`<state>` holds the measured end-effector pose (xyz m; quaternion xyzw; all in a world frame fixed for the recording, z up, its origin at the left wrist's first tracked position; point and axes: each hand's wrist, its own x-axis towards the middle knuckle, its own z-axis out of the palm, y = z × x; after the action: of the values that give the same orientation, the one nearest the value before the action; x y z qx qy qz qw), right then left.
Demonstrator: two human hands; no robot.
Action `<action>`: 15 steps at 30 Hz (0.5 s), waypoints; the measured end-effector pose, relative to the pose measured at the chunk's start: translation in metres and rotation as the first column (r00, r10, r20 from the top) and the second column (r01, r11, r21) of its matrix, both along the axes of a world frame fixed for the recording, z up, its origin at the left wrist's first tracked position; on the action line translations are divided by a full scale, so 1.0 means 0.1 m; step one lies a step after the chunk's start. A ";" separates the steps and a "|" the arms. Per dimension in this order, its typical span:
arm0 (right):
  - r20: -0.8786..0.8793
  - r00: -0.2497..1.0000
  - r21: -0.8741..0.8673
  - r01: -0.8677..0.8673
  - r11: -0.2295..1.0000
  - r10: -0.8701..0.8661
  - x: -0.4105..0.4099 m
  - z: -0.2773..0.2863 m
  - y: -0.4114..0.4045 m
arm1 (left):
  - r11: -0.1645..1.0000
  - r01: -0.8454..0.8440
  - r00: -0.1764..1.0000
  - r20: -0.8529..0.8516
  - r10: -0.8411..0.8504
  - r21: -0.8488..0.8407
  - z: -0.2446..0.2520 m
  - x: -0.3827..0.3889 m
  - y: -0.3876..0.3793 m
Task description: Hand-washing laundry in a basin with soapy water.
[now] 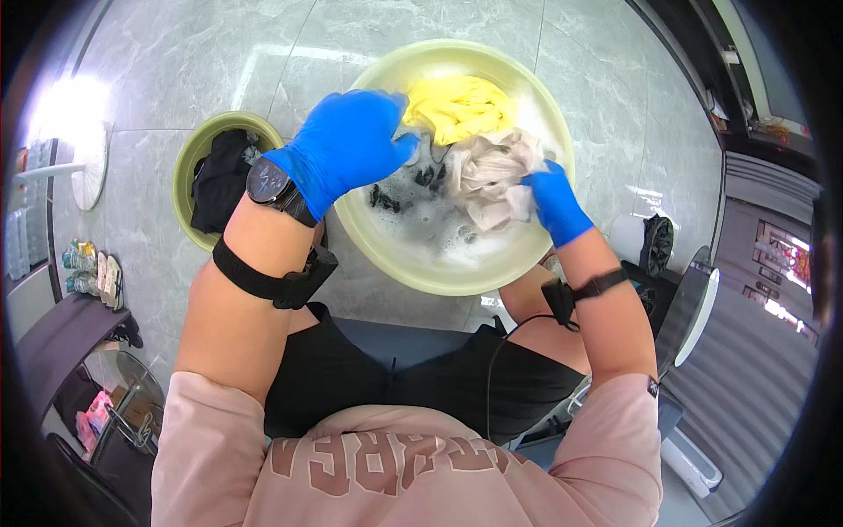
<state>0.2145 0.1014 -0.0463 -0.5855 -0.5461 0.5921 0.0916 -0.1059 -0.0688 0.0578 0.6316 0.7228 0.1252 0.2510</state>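
A large pale green basin of foamy grey water stands on the floor before me. My right hand, in a blue rubber glove, grips the edge of a wet, bunched beige cloth at the basin's right side. Over the left rim hovers my left hand, also gloved, with its fingers curled and blurred; whether they hold anything is hidden. Beyond the beige cloth sits a crumpled yellow cloth. Dark fabric shows partly through the suds near the middle.
A smaller green bucket holding black clothing stands left of the basin. At far left are a white fan, a dark bench and slippers. Grey floor tiles surround the basin. A black cable hangs from my right forearm.
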 end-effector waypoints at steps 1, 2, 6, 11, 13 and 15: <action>0.023 0.999 -0.060 0.038 0.998 -0.036 -0.02 0.25 -0.07 | 1.000 -0.006 1.000 -0.009 0.006 -0.028 0.01 -0.01 -0.01; -0.058 0.997 -0.036 0.052 0.998 -0.054 0.01 0.35 -0.11 | 0.998 -0.012 1.000 -0.019 0.011 -0.055 0.01 -0.01 -0.03; -0.280 0.934 0.003 0.234 0.972 -0.224 -0.14 1.22 -0.32 | 0.998 -0.028 0.999 -0.029 0.026 -0.048 0.00 -0.03 -0.06; -0.370 0.901 0.105 0.284 0.953 -0.228 -0.22 1.91 -0.13 | 0.998 -0.050 0.998 -0.048 0.048 -0.037 -0.07 -0.03 -0.09; -0.267 0.961 0.110 0.100 0.989 -0.068 -0.07 1.95 0.15 | 0.989 -0.047 0.998 -0.022 0.051 0.143 -0.16 0.01 -0.08; -0.186 0.982 0.149 -0.003 0.989 0.031 -0.18 1.82 0.24 | 0.983 -0.052 0.998 -0.033 0.059 0.176 -0.22 0.06 -0.08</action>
<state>0.1967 0.1254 0.1355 -0.5140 -0.5823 0.6034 0.1807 -0.0997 -0.0765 0.0359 0.6332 0.7308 0.1832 0.1770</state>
